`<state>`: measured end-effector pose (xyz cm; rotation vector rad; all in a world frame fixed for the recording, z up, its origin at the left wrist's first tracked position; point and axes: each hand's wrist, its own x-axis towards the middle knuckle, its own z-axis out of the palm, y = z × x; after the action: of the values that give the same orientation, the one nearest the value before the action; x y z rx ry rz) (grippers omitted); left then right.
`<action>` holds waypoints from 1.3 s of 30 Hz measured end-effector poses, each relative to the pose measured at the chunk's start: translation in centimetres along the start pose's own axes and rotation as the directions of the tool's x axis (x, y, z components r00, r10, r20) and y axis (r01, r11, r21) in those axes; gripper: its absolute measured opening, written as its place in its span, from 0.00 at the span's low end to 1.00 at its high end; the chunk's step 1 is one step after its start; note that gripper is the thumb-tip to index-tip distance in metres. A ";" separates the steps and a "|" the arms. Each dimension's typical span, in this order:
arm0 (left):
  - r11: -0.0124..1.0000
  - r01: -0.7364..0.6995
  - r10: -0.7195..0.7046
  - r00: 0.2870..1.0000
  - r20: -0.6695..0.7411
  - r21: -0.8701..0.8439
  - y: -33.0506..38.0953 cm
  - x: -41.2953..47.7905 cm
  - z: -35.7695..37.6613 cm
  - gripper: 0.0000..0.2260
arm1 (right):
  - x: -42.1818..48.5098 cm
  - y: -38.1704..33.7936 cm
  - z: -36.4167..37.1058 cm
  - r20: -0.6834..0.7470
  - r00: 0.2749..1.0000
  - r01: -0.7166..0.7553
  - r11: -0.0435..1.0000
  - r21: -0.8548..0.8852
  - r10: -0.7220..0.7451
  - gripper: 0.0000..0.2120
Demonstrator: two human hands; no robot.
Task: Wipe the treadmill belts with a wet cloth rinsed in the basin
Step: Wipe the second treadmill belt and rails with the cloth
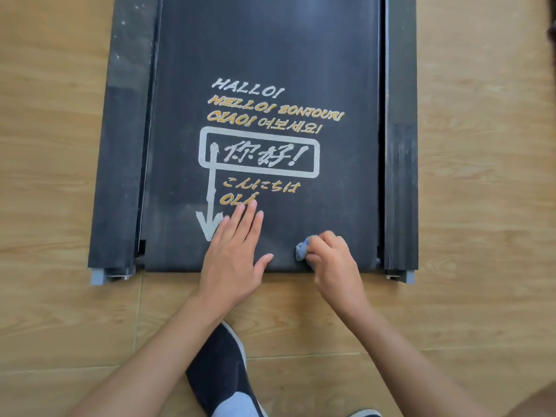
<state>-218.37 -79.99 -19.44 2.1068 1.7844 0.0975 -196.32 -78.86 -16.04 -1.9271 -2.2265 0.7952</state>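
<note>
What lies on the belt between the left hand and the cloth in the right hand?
Nothing: the head view shows only bare dark belt between the left hand and the blue cloth held by the right hand.

A pale wood-grain floor is carrying a flat black treadmill, which is lying directly on it. A dark slip-on shoe is standing on the floor just short of the treadmill's near end, and a second shoe's toe is showing at the bottom edge.
</note>
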 end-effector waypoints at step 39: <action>0.999 0.033 -0.033 0.999 -0.003 -0.027 -6.1 -0.6 -2.5 0.30 | 9.5 -7.8 3.4 -0.081 0.988 0.132 0.990 0.049 -0.128 0.10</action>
<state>-224.94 -79.16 -18.98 2.0591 1.8089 0.1154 -206.58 -71.49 -18.07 -1.7374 -2.2332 0.7411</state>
